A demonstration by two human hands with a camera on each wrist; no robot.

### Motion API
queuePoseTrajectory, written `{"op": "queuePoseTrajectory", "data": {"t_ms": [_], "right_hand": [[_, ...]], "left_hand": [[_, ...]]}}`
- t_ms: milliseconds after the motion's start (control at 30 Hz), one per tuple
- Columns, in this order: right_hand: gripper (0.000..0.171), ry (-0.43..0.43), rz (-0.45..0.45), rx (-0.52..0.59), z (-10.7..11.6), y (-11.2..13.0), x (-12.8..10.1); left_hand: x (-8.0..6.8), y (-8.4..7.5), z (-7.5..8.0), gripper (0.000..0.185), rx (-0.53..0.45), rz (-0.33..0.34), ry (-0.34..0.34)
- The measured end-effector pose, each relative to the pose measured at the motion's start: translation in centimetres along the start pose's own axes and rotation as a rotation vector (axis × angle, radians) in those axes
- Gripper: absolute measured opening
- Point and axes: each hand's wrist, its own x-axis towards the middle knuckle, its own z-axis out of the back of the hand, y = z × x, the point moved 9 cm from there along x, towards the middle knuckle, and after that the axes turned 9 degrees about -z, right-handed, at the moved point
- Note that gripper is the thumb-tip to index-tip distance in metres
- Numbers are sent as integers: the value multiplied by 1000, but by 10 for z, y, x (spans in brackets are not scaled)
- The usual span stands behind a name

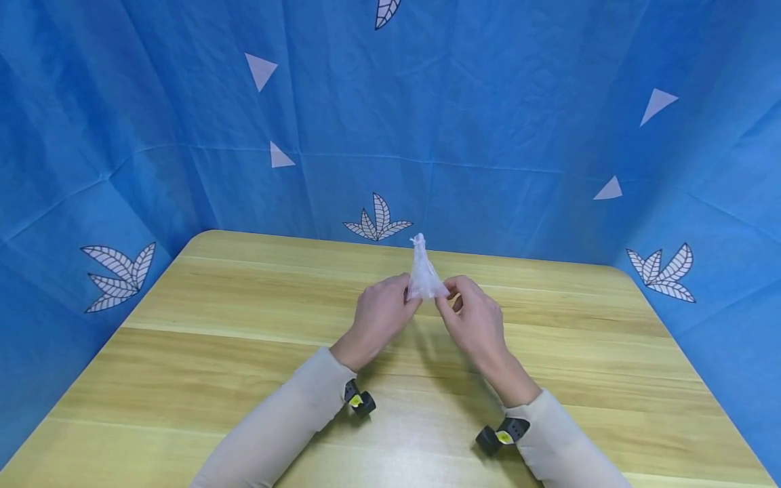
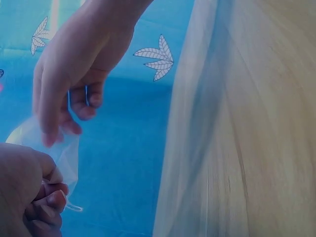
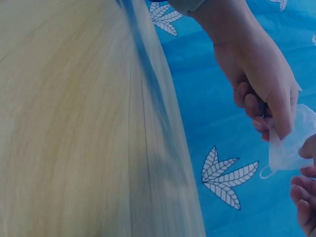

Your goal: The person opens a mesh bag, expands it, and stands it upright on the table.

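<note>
The thin plastic bag [image 1: 423,274] stands upright between my hands above the bench [image 1: 244,352], toward its far edge, long axis vertical. My left hand [image 1: 379,316] and right hand [image 1: 472,318] each pinch its lower end, equally near.

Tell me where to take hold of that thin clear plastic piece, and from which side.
Pinch the clear plastic piece at its wide lower edge, from either side, where the left hand and right hand already grip it above the table. The top narrows to a twisted tip, probably too flimsy to steady it.
</note>
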Motion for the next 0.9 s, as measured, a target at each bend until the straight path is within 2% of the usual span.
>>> {"op": "queuePoseTrajectory", "data": {"t_ms": [67,167,367,533,667,767,833,900], "right_hand": [[4,-30,25,-5,3,2,0],[10,-66,34,-20,6,0,2],[13,-61,-2,-3,7,-4,5],[11,-42,-45,69,7,-7,5],[13,-51,-71,112,8,-9,4],[13,-40,-68,119,6,-7,3],[10,-20,-68,105,3,-6,2],[7,-3,-72,90,1,-6,2]], "left_hand": [[0,1,2,18,-4,-1,-11],[2,2,6,17,-14,4,-37],[4,2,12,15,-61,5,-77],[3,4,3,20,-205,67,-34],[2,8,-8,22,-422,157,23],[0,10,-13,18,-567,206,33],[0,12,-13,15,-580,222,17],[0,14,-9,15,-526,228,-16]]}}
